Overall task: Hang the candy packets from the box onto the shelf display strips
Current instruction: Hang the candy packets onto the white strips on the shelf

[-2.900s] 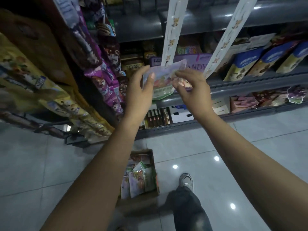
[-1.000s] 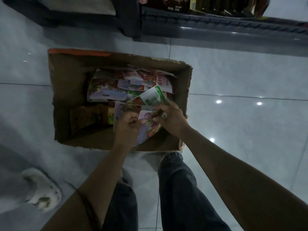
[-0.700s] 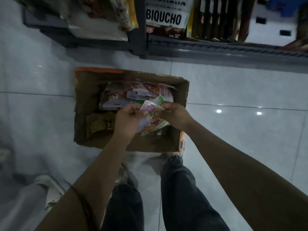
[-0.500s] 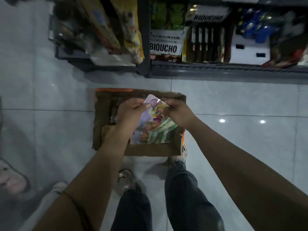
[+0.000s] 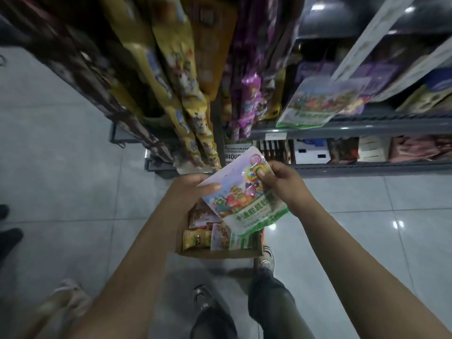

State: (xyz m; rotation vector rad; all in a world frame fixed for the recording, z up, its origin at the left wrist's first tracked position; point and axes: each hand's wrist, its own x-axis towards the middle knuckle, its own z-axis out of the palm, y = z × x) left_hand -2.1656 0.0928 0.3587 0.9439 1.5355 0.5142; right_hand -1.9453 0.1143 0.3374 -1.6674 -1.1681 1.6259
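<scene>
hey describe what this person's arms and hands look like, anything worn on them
Both forearms are bare as far as the picture shows, with no sleeves in view. The left hand and the right hand wear no gloves, and no rings, watch or bracelet can be made out. The picture is dim and a little blurred, so small items could be missed.

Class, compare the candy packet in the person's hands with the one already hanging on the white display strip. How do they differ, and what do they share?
The held packet is gripped by the left hand and right hand above the box; the hung packet dangles from the strip, untouched. The held packet sits low, before the bottom shelf; the hung packet is higher up. Both share a green bottom band and colourful cartoon print.
</scene>
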